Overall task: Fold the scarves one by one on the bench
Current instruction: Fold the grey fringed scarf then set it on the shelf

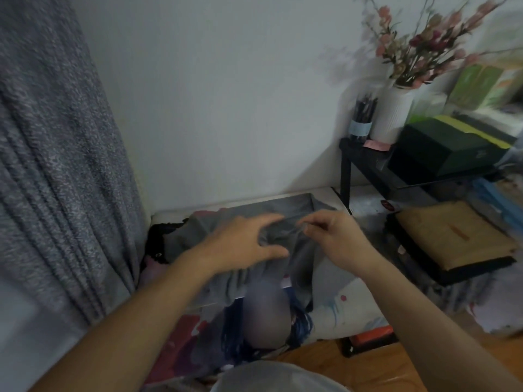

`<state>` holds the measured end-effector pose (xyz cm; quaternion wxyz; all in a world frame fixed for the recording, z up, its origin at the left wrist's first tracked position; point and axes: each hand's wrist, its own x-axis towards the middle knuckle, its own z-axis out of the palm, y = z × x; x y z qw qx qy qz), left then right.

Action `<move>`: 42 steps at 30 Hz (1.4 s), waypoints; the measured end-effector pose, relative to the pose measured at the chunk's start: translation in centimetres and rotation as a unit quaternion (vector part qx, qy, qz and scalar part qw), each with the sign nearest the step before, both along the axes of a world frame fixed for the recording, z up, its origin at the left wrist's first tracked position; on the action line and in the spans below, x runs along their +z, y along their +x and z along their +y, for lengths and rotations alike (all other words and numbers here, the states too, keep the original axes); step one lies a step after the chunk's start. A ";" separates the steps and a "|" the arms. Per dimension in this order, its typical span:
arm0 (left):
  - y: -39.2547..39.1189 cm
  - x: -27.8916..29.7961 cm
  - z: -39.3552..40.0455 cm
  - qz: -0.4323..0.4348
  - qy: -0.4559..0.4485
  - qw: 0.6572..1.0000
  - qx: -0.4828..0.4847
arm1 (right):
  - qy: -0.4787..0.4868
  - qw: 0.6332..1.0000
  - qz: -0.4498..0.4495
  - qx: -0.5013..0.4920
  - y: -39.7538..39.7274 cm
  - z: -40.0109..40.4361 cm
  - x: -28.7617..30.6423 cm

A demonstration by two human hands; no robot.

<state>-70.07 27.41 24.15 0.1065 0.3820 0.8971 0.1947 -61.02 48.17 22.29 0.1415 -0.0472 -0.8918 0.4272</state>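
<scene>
A grey scarf lies spread on the bench in front of me, its long axis running from the far wall toward me, the near end drooping over the bench's front edge. I count one grey scarf under my hands; a dark cloth is bunched at its left, blurred, so I cannot tell whether it is another. My left hand hovers over the cloth with fingers spread wide and bent; whether they touch it I cannot tell. My right hand pinches a fold of the scarf between thumb and fingertips. One white vase of flowers stands on a black side table to the right.
</scene>
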 end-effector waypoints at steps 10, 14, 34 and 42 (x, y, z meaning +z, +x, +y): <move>1.2 -4.2 -0.5 -0.172 0.128 0.977 0.014 | 0.107 0.993 0.031 0.028 -0.8 -1.9 0.6; 2.1 -4.4 0.0 -0.081 0.143 0.984 0.070 | 0.109 0.993 0.028 0.033 -0.8 -2.2 1.0; -0.3 -1.0 -3.8 0.086 -0.014 0.994 -0.064 | 0.137 0.991 -0.009 0.010 0.1 -1.6 0.0; 0.4 -2.7 -3.2 0.053 0.006 0.998 -0.041 | 0.232 0.971 0.047 0.041 0.8 -1.3 0.0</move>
